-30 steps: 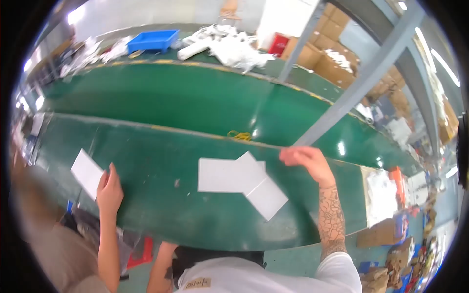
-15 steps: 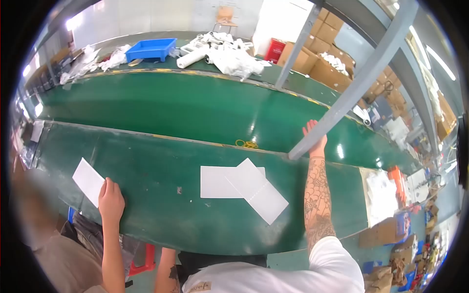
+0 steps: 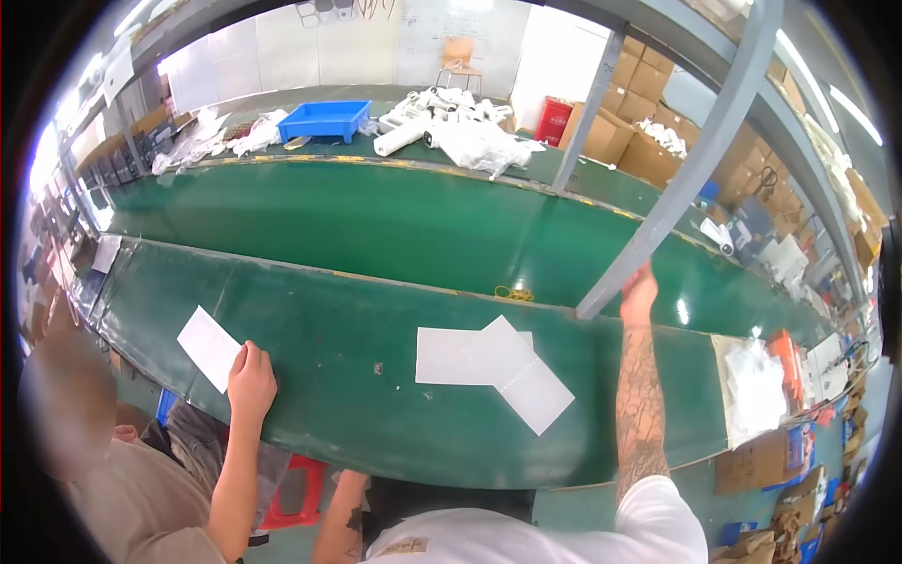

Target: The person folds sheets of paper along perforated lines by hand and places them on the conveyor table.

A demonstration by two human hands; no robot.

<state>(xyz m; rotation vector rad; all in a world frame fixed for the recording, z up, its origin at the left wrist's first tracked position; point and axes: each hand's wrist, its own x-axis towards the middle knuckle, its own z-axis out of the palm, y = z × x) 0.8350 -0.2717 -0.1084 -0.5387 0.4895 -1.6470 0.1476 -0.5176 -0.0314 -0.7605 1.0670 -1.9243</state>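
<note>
Stretched forward over the green belt, my right hand (image 3: 639,299) is beside the slanted grey post (image 3: 662,207), which hides most of its fingers. I see nothing held in it, but cannot tell how the fingers lie. My left hand (image 3: 352,481) is low at the table's near edge, its fingers hidden. Between my arms, two white sheets lie crossed on the green tabletop: a level sheet (image 3: 451,357) and a slanted sheet (image 3: 536,381) on top. To the left, a co-worker's hand (image 3: 252,381) touches another white sheet (image 3: 209,346).
Yellow bands (image 3: 514,294) lie by the belt's near edge. Across the belt (image 3: 376,226) stand a blue tray (image 3: 324,120) and a pile of white items (image 3: 456,127). White plastic bags (image 3: 754,390) lie at the right end. A red stool (image 3: 296,493) is below the table.
My right hand's fingers showed spread left of the post; now they are mostly behind it. The whole view has shifted, with things appearing farther right. The crossed sheets keep their arrangement.
</note>
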